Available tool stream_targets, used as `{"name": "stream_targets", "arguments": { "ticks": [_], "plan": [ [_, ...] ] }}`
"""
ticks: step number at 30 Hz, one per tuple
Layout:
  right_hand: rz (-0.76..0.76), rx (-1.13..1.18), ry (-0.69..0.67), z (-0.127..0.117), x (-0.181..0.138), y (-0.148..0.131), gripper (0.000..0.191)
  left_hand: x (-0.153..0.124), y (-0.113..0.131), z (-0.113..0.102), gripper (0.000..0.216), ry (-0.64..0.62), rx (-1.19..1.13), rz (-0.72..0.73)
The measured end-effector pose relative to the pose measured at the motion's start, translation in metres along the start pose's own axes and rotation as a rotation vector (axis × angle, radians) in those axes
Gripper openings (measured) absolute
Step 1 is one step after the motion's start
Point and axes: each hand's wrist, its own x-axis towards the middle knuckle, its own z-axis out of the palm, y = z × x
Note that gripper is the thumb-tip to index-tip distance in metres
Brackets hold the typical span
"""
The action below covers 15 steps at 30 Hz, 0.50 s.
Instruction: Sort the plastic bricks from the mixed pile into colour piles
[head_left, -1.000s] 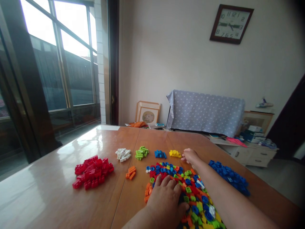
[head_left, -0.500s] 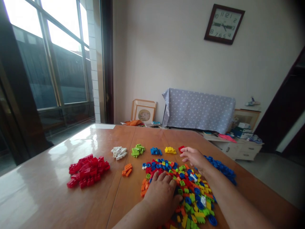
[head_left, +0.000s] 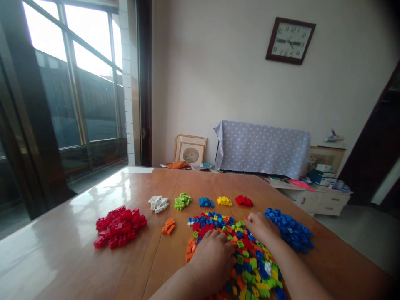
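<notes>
A mixed pile of small plastic building bricks (head_left: 246, 254) in many colours lies in front of me, with blue round pieces among them. My left hand (head_left: 215, 256) rests palm down on the pile's left side. Its fingers are curled together, and what lies under them is hidden. At the pile's upper right edge is my right hand (head_left: 262, 227), its fingers bent down and closed at the bricks; anything in them is hidden. A blue brick heap (head_left: 290, 229) lies just to the right of that hand. Beyond it sits a small group of red bricks (head_left: 244, 201).
Along the far side lie small groups of yellow bricks (head_left: 225, 201), blue bricks (head_left: 206, 202), green bricks (head_left: 182, 201) and white bricks (head_left: 158, 204). Orange bricks (head_left: 168, 226) lie nearer. A big red brick heap (head_left: 121, 227) is on the left of the wooden table (head_left: 125, 275).
My right hand has come back from the small red group toward the mixed pile, and its fingers have closed. My left hand stays on the pile, its fingers curled more. The view has tilted slightly.
</notes>
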Motion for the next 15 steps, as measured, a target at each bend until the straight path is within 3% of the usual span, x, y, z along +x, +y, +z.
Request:
{"name": "stream_targets", "arguments": {
  "ticks": [10,15],
  "plan": [
    [-0.018,-0.077,-0.073,0.0061,0.0038,0.0073,0.020,-0.0056,0.0014,-0.0004,0.027,0.053,-0.005,0.022],
    [-0.130,0.015,0.024,0.0007,-0.0028,0.0005,0.022,-0.0070,0.0028,-0.0047,0.025,0.101,-0.033,-0.038]
  ]
}}
